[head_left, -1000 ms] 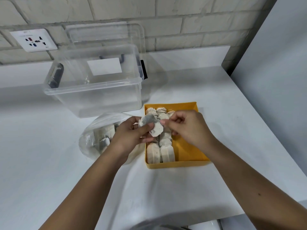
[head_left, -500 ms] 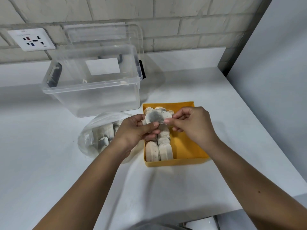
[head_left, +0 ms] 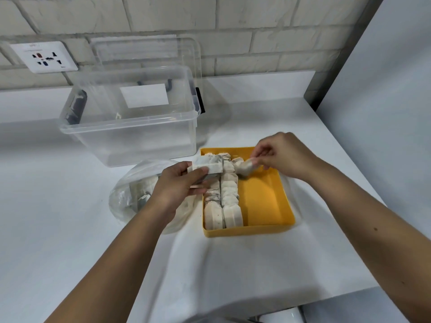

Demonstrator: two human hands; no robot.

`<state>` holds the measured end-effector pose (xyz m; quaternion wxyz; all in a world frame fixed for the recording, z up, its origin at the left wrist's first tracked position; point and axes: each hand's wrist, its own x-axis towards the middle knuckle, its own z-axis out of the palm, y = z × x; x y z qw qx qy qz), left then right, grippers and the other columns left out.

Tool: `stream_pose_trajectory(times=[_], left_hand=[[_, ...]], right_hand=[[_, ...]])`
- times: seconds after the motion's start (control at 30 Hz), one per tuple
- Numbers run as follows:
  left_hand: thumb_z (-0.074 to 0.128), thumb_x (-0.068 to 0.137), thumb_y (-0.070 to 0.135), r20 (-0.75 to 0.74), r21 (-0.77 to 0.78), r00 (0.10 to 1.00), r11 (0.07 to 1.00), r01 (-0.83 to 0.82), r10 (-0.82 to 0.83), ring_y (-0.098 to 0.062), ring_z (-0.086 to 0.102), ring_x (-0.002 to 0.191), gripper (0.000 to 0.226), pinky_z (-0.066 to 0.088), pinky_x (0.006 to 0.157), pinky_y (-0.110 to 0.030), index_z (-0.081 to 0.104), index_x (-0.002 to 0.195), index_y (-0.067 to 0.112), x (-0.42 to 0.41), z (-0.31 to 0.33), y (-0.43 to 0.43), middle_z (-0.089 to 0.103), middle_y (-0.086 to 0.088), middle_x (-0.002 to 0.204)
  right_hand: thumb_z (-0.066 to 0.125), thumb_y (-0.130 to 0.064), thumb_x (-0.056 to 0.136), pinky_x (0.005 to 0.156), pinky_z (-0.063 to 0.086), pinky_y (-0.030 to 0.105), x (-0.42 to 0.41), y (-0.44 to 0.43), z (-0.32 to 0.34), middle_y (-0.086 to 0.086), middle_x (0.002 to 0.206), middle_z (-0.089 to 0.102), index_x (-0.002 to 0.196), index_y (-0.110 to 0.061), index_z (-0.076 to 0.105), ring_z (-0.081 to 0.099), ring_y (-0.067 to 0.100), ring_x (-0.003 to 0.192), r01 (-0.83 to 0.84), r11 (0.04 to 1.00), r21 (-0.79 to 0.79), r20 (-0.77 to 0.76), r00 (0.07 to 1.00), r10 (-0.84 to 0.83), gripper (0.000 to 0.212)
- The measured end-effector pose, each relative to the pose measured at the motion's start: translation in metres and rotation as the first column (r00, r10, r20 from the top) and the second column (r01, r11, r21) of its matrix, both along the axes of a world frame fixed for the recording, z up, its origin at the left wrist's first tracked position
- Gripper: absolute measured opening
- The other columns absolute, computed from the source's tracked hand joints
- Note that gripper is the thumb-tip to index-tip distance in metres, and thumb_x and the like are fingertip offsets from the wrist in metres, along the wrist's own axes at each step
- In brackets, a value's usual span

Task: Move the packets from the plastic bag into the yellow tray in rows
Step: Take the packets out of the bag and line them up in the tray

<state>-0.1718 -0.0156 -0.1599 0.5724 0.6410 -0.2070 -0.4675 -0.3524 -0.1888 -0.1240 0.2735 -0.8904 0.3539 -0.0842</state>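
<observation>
The yellow tray [head_left: 263, 201] sits on the white table with two rows of pale packets [head_left: 229, 199] along its left side. My left hand [head_left: 179, 185] holds a small stack of packets [head_left: 207, 164] above the tray's left edge. My right hand [head_left: 282, 155] pinches one packet [head_left: 245, 167] over the tray's far end, right of the rows. The clear plastic bag [head_left: 130, 194] lies left of the tray, partly behind my left wrist, with several packets inside.
A clear lidless storage box [head_left: 130, 127] stands behind the bag, its lid leaning on the brick wall. A wall socket [head_left: 44, 57] is at upper left. The table edge runs along the right and near side.
My hands, together on the packets a second ago, have parted. The right hand drew one packet off to the right over the tray; the left keeps the rest.
</observation>
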Motion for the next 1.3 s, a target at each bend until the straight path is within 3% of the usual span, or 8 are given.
stream_pose_trajectory(times=[0.1,0.2,0.33,0.7,0.9,1.0,1.1,1.3], left_hand=[[0.068,0.092,0.011,0.013,-0.003,1.000,1.000,-0.008,0.008,-0.014,0.075,0.080,0.007,0.062,0.071,-0.026,0.071,0.097,0.009,0.001,0.000,0.001,0.078,-0.003,0.089],[0.068,0.091,0.011,0.018,0.006,1.000,1.000,-0.002,0.002,-0.014,0.075,0.081,0.008,0.061,0.069,-0.025,0.071,0.098,0.009,0.001,-0.001,0.003,0.078,-0.003,0.090],[0.068,0.092,0.011,0.027,0.015,1.000,1.000,0.007,-0.007,-0.014,0.074,0.080,0.011,0.060,0.067,-0.024,0.071,0.101,0.009,0.000,-0.002,0.004,0.077,-0.004,0.091],[0.067,0.092,0.009,0.013,0.005,1.000,1.000,0.019,-0.020,-0.010,0.074,0.077,0.012,0.061,0.068,-0.024,0.070,0.103,0.008,0.002,-0.003,0.005,0.077,0.001,0.086],[0.070,0.090,0.009,-0.012,0.015,1.000,1.000,0.015,-0.015,-0.020,0.075,0.084,0.017,0.060,0.067,-0.023,0.070,0.106,0.004,0.001,-0.005,0.004,0.076,-0.012,0.099],[0.071,0.089,0.009,-0.005,0.005,1.000,1.000,0.007,-0.007,-0.018,0.075,0.082,0.016,0.060,0.068,-0.023,0.070,0.105,0.005,0.001,-0.006,0.001,0.077,-0.012,0.097],[0.072,0.088,0.009,0.007,-0.011,1.000,1.000,0.009,-0.009,-0.016,0.075,0.078,0.015,0.061,0.069,-0.023,0.071,0.103,0.007,-0.001,-0.003,-0.003,0.077,-0.010,0.093],[0.073,0.085,0.003,0.047,-0.020,0.998,0.999,0.036,-0.035,-0.013,0.073,0.069,0.019,0.060,0.066,-0.021,0.069,0.103,0.000,-0.005,0.003,-0.010,0.075,-0.013,0.088]], right_hand=[[0.075,-0.021,0.083,0.070,0.053,0.030,0.011,-0.004,-0.014,-0.007,0.086,0.073,0.091,-0.021,0.076,0.061,0.004,0.066,-0.108,0.992,-0.071,-0.254,0.963,0.087,0.007],[0.070,-0.024,0.086,0.065,0.041,0.027,0.025,-0.007,-0.028,-0.004,0.095,0.072,0.094,-0.024,0.075,0.062,0.016,0.086,-0.157,0.959,-0.237,-0.345,0.936,0.068,0.009],[0.065,-0.024,0.089,0.067,0.045,0.029,0.037,-0.011,-0.045,-0.001,0.100,0.071,0.097,-0.025,0.073,0.063,0.022,0.093,-0.117,0.921,-0.371,-0.308,0.951,-0.004,0.011],[0.055,-0.022,0.095,0.069,0.046,0.030,0.047,-0.001,-0.065,0.005,0.100,0.069,0.101,-0.014,0.068,0.064,0.023,0.086,-0.061,0.871,-0.488,-0.210,0.977,-0.049,0.016],[0.067,-0.029,0.089,0.078,0.053,0.032,0.038,0.002,-0.057,0.003,0.097,0.072,0.100,-0.014,0.072,0.066,0.020,0.088,0.093,0.920,-0.381,0.018,0.995,-0.093,0.019],[0.074,-0.037,0.083,0.070,0.056,0.028,0.034,0.018,-0.034,-0.001,0.076,0.073,0.088,-0.015,0.076,0.069,0.012,0.068,0.179,0.984,0.014,0.287,0.942,-0.175,0.022],[0.082,-0.034,0.076,0.056,0.056,0.024,0.035,0.035,-0.017,0.002,0.069,0.072,0.090,-0.012,0.074,0.070,0.013,0.059,0.096,0.908,0.409,0.239,0.948,-0.208,0.027],[0.081,-0.012,0.077,0.055,0.057,0.028,0.029,0.024,-0.005,0.010,0.071,0.072,0.086,-0.003,0.070,0.070,0.019,0.058,0.083,0.912,0.403,0.348,0.907,-0.236,0.017]])
